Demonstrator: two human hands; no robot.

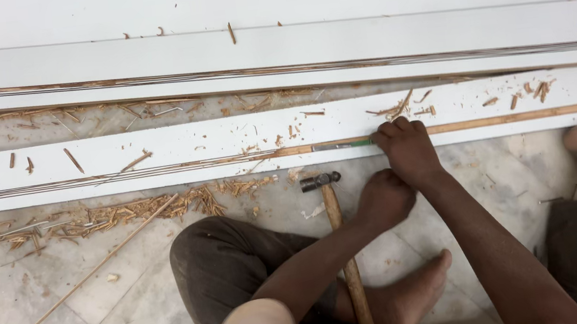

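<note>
Hammer [342, 250] lies w/ handle toward camera, head far, just short of white board [122, 159]. Left hand [383, 200] sits fisted beside handle, holding nothing visible. Right hand [408, 147] presses cane strip [515, 117] into board's groove, running left-right; right hand is nearer the strip.

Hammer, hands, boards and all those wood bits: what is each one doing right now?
hammer: lying on the floor, head toward the board, nobody holding it
right hand: fingers curled on the board's groove, pressing there
left hand: closed in a fist, just below the right hand; what it holds cannot be seen
near white board: lying flat, thin wooden strip in its groove
far white boards: lying flat
wood chips: scattered loose
long thin stick: lying slantwise on the floor
</note>
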